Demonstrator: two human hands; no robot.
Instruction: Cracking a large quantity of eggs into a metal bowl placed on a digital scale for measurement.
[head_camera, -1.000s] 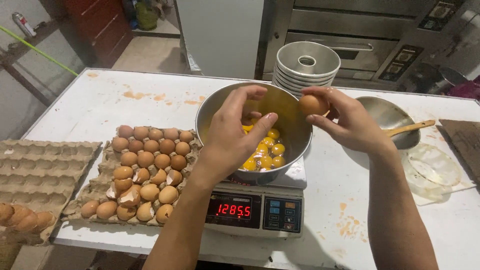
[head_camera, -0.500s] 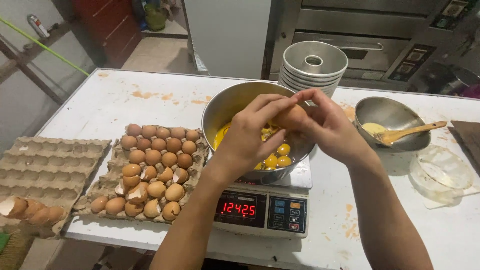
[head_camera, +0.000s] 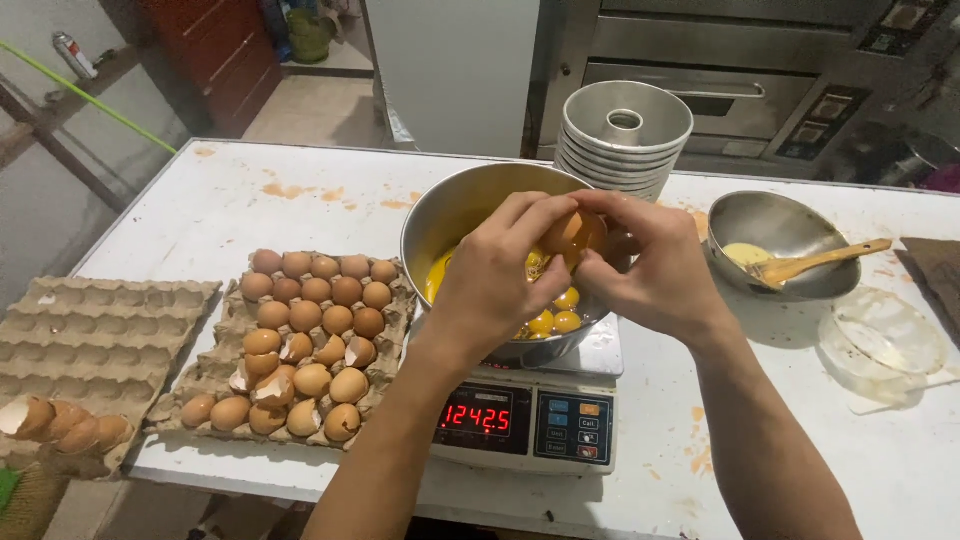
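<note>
Both hands meet over the steel mixing bowl (head_camera: 452, 215), which stands on a digital scale (head_camera: 530, 425) near the front edge of the white worktop (head_camera: 230, 195). The left hand (head_camera: 490, 285) and the right hand (head_camera: 655, 270) together hold one brown egg (head_camera: 572, 232) above the bowl, the fingertips of each hand closed on it from either side, thumbs at its middle. Below the egg, egg yolks (head_camera: 556, 320) lie in the bowl.

Left of the scale and just beside it, a cardboard egg tray (head_camera: 395, 375) holds whole brown eggs and some broken shells. Further left, a stack of empty egg trays (head_camera: 100, 325) reaches the left front corner, with a few eggshell halves (head_camera: 60, 425) nested at its near end. The trays and scale fill most of the front edge, leaving only a narrow strip of bare top before the drop.

Behind the bowl, toward the back edge, stands a stack of metal tube cake pans (head_camera: 625, 140). To the right, a smaller steel bowl (head_camera: 790, 225) holds pale batter and a wooden spoon (head_camera: 820, 262) whose handle points to the right edge. Near it, closer to the front, lies a clear plastic lid (head_camera: 885, 335). The widest open room is the back left part of the worktop, bare but for orange stains, and the front right corner.

The scale's front shows a dark display with red lit digits and a panel of small blue, white and orange keys (head_camera: 572, 425).
</note>
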